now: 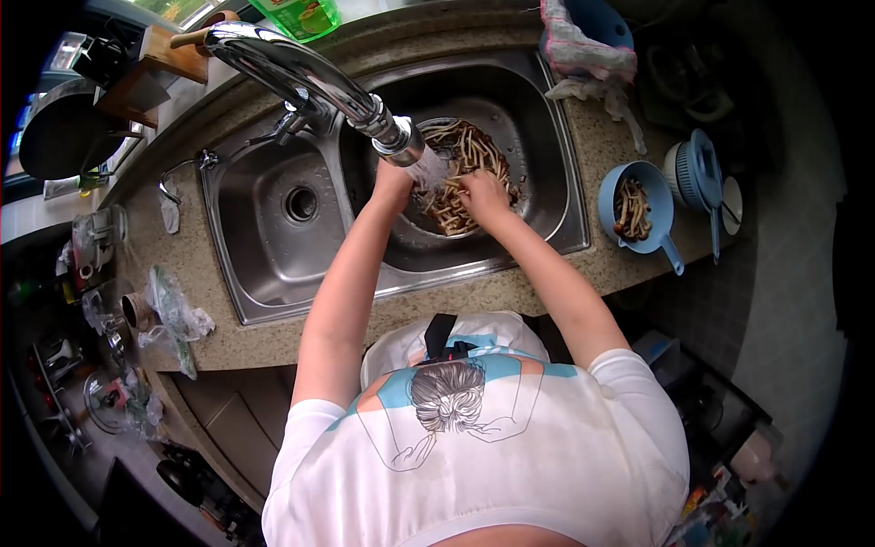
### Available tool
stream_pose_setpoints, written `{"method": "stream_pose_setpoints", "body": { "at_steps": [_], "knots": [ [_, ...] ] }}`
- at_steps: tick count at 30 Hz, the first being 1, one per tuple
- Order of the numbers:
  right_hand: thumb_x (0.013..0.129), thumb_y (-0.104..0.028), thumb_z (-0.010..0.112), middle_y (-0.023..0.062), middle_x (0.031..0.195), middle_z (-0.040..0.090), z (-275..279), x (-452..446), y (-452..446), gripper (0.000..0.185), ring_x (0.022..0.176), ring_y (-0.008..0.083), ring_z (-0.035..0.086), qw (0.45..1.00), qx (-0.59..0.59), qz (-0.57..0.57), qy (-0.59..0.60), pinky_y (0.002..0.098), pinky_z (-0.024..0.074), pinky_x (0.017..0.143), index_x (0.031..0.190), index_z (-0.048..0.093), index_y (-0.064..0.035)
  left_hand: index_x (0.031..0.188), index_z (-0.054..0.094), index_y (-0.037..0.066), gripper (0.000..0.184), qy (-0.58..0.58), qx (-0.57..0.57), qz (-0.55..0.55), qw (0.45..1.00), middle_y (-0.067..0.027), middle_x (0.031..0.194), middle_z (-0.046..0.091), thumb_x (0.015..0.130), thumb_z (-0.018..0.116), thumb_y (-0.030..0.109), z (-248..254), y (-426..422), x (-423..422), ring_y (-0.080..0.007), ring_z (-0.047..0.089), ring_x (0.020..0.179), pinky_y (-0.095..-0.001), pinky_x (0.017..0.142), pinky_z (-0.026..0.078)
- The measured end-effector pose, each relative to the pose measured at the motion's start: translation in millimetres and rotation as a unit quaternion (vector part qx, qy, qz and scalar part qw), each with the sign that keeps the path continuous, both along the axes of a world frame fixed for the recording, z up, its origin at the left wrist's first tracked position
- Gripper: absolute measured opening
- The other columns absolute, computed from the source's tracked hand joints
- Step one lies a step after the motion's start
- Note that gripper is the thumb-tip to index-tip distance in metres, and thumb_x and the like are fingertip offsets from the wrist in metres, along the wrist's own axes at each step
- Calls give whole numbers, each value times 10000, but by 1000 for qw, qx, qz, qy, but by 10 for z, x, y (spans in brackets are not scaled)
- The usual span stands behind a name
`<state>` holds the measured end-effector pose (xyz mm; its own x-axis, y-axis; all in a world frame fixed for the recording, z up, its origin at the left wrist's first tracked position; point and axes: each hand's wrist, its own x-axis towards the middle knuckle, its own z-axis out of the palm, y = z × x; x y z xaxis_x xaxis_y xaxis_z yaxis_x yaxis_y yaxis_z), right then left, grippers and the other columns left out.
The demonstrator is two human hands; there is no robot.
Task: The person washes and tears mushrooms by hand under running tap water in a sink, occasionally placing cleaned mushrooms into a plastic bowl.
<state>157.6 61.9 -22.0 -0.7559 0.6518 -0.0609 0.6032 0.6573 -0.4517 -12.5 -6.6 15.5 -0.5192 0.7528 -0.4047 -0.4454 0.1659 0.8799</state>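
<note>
Long thin mushrooms [478, 150] with brown caps fill a round bowl [427, 225] in the right basin of the steel sink. Water runs from the chrome faucet [399, 139] onto them. At the bowl's left edge is my left hand [394, 182], its fingers hidden below the faucet head. My right hand [483, 195] is over the mushrooms on the right side, its fingers bent and closed around some of them near the water stream. More mushrooms [633, 210] lie in a blue handled strainer [663, 196] on the counter to the right.
The left basin [264, 260] has a round drain. Plastic bags [173, 314] lie on the counter's left part. Behind the sink stands a green bottle [301, 16]. A blue lidded pot [700, 173] is right of the strainer, and a pink-edged bag [588, 46] hangs at the back right.
</note>
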Motion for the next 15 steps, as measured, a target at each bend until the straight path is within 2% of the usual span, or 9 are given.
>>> {"method": "stream_pose_setpoints", "body": {
  "at_steps": [3, 4, 5, 7, 8, 11, 12, 13, 15],
  "knots": [
    [685, -122, 634, 120, 858, 538, -90, -183, -38, 173, 930, 309, 504, 999, 53, -8, -4, 390, 428, 801, 854, 625, -88, 885, 574, 89, 115, 54, -44, -11, 997, -7, 768, 589, 822, 576, 185, -67, -55, -47, -109, 548, 659, -252, 524, 404],
    [682, -106, 624, 114, 868, 531, -125, -229, -43, 140, 956, 311, 487, 999, 47, -16, -13, 401, 419, 815, 821, 633, -89, 897, 553, 25, 135, -11, -48, -12, 999, -45, 755, 586, 778, 587, 78, 110, -94, -23, -157, 576, 699, -300, 619, 465],
    [682, -106, 624, 114, 868, 531, -155, -261, -23, 140, 956, 311, 487, 999, 47, -13, -12, 401, 419, 815, 821, 633, -89, 897, 553, 25, 135, -11, -48, -10, 999, -45, 755, 586, 778, 587, 78, 47, -122, -48, -157, 576, 699, -300, 619, 465],
    [672, -97, 623, 113, 868, 528, -214, -289, 19, 106, 951, 304, 491, 1000, 3, -8, -27, 391, 421, 810, 776, 634, -83, 849, 544, 27, 83, -28, -66, -12, 997, -32, 678, 555, 789, 571, 77, -163, -214, -87, -140, 539, 574, -276, 519, 433],
    [650, -93, 636, 106, 839, 539, -204, -291, 30, 96, 909, 293, 512, 999, -18, -23, -21, 386, 432, 785, 745, 632, -80, 799, 540, 34, 39, -40, -71, -8, 997, -20, 641, 528, 787, 573, 54, -246, -256, -94, -122, 492, 502, -258, 453, 389],
    [628, -93, 651, 108, 783, 562, -147, -292, 89, 120, 841, 306, 536, 998, -58, -8, 37, 395, 443, 744, 744, 629, -74, 801, 550, 55, 85, -37, -90, -16, 995, -29, 627, 550, 731, 586, 22, -144, -374, -86, -129, 524, 507, -229, 434, 367],
    [661, -77, 658, 74, 719, 584, -124, -308, 103, 116, 713, 238, 568, 997, -40, 3, 72, 353, 459, 664, 765, 616, -46, 801, 550, 55, 85, -38, -88, -13, 995, -29, 627, 550, 731, 586, 22, -114, -390, -78, -129, 524, 507, -229, 434, 367],
    [661, -77, 658, 74, 719, 584, -105, -323, 114, 116, 713, 238, 568, 997, -39, 5, 71, 353, 459, 664, 765, 616, -46, 781, 550, 59, 81, -40, -93, -26, 994, -26, 615, 548, 728, 603, 27, -81, -397, -60, -125, 522, 496, -225, 429, 365],
    [687, -83, 669, 46, 705, 605, -57, -350, 128, 92, 623, 170, 567, 912, -348, -69, 206, 311, 464, 598, 751, 620, -38, 762, 550, 64, 84, -43, -97, -41, 994, -23, 603, 545, 725, 619, 33, -59, -379, 4, -122, 519, 486, -222, 424, 363]
  ]
}}
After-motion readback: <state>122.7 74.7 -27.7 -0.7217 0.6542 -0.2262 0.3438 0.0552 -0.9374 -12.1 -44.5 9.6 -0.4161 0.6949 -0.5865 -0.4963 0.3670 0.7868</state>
